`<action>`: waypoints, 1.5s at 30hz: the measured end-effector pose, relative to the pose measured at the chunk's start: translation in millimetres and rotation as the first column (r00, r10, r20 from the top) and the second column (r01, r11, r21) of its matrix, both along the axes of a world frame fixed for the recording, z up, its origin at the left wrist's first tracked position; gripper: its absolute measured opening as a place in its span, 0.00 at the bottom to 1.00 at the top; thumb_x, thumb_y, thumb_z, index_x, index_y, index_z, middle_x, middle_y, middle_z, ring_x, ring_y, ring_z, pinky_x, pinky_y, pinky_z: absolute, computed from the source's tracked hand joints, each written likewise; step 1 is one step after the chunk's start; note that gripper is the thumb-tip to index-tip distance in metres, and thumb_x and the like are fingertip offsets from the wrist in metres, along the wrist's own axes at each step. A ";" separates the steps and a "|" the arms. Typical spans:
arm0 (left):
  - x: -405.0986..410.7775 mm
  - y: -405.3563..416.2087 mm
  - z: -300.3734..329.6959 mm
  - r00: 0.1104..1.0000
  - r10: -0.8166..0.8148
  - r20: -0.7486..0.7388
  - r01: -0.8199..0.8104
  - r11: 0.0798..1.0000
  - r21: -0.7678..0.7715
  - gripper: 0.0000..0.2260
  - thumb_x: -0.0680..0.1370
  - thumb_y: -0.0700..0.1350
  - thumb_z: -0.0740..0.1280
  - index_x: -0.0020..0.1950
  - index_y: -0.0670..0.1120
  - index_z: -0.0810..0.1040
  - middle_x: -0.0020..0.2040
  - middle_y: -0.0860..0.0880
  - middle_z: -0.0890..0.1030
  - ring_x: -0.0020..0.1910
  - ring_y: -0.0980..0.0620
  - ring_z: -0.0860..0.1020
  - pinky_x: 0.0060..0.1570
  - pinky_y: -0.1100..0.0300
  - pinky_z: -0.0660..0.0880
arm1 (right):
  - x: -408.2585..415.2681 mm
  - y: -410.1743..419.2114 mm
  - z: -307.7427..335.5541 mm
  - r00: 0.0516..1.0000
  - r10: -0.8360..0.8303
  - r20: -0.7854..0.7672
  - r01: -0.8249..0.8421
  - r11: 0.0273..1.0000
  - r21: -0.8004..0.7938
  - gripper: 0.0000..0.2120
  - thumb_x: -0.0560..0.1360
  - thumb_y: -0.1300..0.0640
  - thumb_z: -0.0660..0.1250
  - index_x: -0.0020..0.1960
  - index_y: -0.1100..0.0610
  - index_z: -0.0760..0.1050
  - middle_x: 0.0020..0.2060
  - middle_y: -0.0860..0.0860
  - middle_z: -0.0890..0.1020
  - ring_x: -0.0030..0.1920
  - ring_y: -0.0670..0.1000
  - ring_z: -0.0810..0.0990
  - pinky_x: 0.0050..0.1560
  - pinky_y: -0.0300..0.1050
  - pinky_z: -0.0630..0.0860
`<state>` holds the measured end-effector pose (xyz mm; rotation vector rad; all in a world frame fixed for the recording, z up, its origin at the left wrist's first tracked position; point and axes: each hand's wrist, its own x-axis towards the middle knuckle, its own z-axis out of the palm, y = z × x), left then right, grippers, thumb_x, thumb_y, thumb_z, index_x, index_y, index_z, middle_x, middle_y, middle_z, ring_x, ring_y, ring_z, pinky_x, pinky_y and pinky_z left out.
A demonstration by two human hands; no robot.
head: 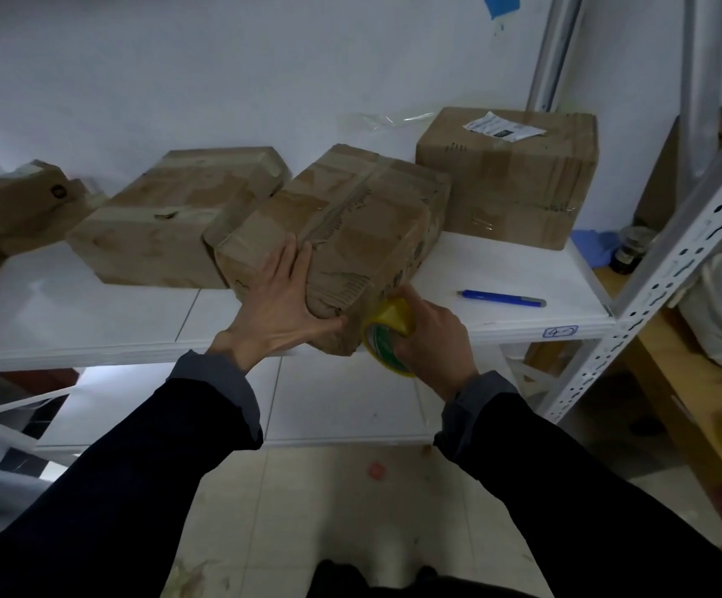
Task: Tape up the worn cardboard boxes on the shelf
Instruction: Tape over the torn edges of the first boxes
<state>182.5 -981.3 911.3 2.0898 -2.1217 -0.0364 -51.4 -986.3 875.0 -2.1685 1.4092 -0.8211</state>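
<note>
While the worn cardboard box [342, 235] sits skewed at the front edge of the white shelf [91, 312], one corner jutting past that edge, the person's left hand [277, 304] lies flat against its near end, fingers straight and spread, thumb along the lower crumpled corner; that grip is released, pressing rather than clasping. The box is soft-edged and dented, its brown board scuffed, with strips of glossy clear tape crossing the top and wrinkling where the surface has torn. The right hand [432, 338] has its grip wrapped round a roll of tape [387, 334], a yellow-tinted ring with a green-printed core, held against the box's lower right side near the overhanging corner.

Behind, toward the back edge of the shelf, stand three more boxes: a flat, low box [169, 217] to the left with a small gash in its top, a taller blocky box [510, 174] to the right carrying a white paper label and taped seams, and a battered box [18, 205] at the far left edge, partly out of view. A slim blue pen [501, 298] lies near the front right corner of the shelf. A perforated white metal upright [669, 269] rises at that corner. Both forearms wear dark sleeves with grey cuffs.
</note>
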 end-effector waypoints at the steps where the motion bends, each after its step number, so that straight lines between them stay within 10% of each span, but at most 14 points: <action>1: 0.0 0.2 0.2 1.000 -0.001 0.003 0.001 1.000 -0.001 0.62 0.60 0.82 0.51 0.83 0.43 0.43 0.82 0.42 0.41 0.81 0.46 0.42 0.79 0.50 0.41 | 0.7 0.2 -1.3 1.000 -0.002 -0.002 0.002 1.000 -0.002 0.22 0.76 0.46 0.68 0.67 0.48 0.68 0.53 0.52 0.82 0.49 0.58 0.81 0.49 0.55 0.80; 12: -2.0 1.7 -1.2 1.000 -0.004 0.005 0.004 1.000 -0.006 0.61 0.60 0.81 0.51 0.83 0.43 0.43 0.83 0.42 0.42 0.82 0.46 0.42 0.80 0.50 0.42 | -13.7 7.7 -14.7 0.999 -0.010 -0.048 0.009 1.000 -0.010 0.24 0.74 0.48 0.72 0.67 0.47 0.70 0.56 0.51 0.82 0.52 0.58 0.81 0.49 0.50 0.78; 19: 12.6 0.6 7.0 0.998 -0.039 -0.050 0.040 0.999 0.019 0.58 0.65 0.83 0.55 0.83 0.48 0.44 0.83 0.48 0.42 0.81 0.52 0.42 0.78 0.55 0.40 | -4.9 14.2 -44.3 0.926 -0.116 0.359 0.022 0.967 0.255 0.24 0.70 0.58 0.74 0.62 0.50 0.69 0.53 0.51 0.79 0.53 0.54 0.78 0.49 0.52 0.79; 23: 33.0 -3.3 20.8 0.978 -0.051 -0.203 0.047 0.999 -0.023 0.47 0.69 0.80 0.53 0.81 0.54 0.59 0.82 0.51 0.56 0.80 0.50 0.55 0.79 0.49 0.50 | 9.6 26.8 -74.5 0.758 -0.277 0.590 0.034 0.921 0.388 0.22 0.67 0.48 0.71 0.58 0.51 0.71 0.53 0.55 0.79 0.54 0.55 0.80 0.50 0.53 0.80; 27: 73.7 -26.6 19.1 0.947 0.082 -0.312 -0.142 0.974 -0.175 0.33 0.77 0.71 0.57 0.76 0.53 0.71 0.77 0.46 0.66 0.74 0.43 0.65 0.74 0.42 0.62 | 29.4 25.7 -84.4 0.290 -0.570 0.768 -0.206 0.747 0.632 0.21 0.75 0.57 0.72 0.66 0.52 0.71 0.61 0.56 0.80 0.59 0.58 0.81 0.56 0.58 0.81; 32: 118.5 -48.6 11.2 0.562 0.259 -0.786 -0.339 0.938 0.066 0.27 0.75 0.66 0.67 0.67 0.52 0.77 0.61 0.50 0.81 0.59 0.50 0.80 0.61 0.42 0.78 | 61.9 26.5 -83.6 -0.096 -0.752 0.653 -0.396 0.630 0.668 0.19 0.78 0.63 0.67 0.69 0.60 0.73 0.61 0.59 0.81 0.58 0.59 0.83 0.56 0.53 0.81; 36: 129.0 -57.5 3.3 0.380 0.353 -0.855 -0.292 0.923 0.251 0.40 0.68 0.76 0.67 0.73 0.53 0.74 0.65 0.52 0.80 0.62 0.50 0.78 0.65 0.45 0.75 | 83.6 32.0 -84.7 -0.206 -0.806 0.554 -0.389 0.588 0.710 0.21 0.78 0.63 0.68 0.70 0.63 0.71 0.63 0.61 0.80 0.62 0.61 0.80 0.57 0.55 0.80; 45: 125.2 -56.3 7.6 0.304 0.318 -0.898 -0.266 0.933 0.240 0.11 0.80 0.59 0.67 0.56 0.55 0.80 0.53 0.56 0.81 0.50 0.59 0.78 0.49 0.59 0.75 | 81.4 31.0 -58.7 -0.161 -0.768 0.620 -0.364 0.630 0.686 0.08 0.79 0.65 0.65 0.58 0.62 0.75 0.54 0.60 0.83 0.62 0.61 0.80 0.56 0.50 0.79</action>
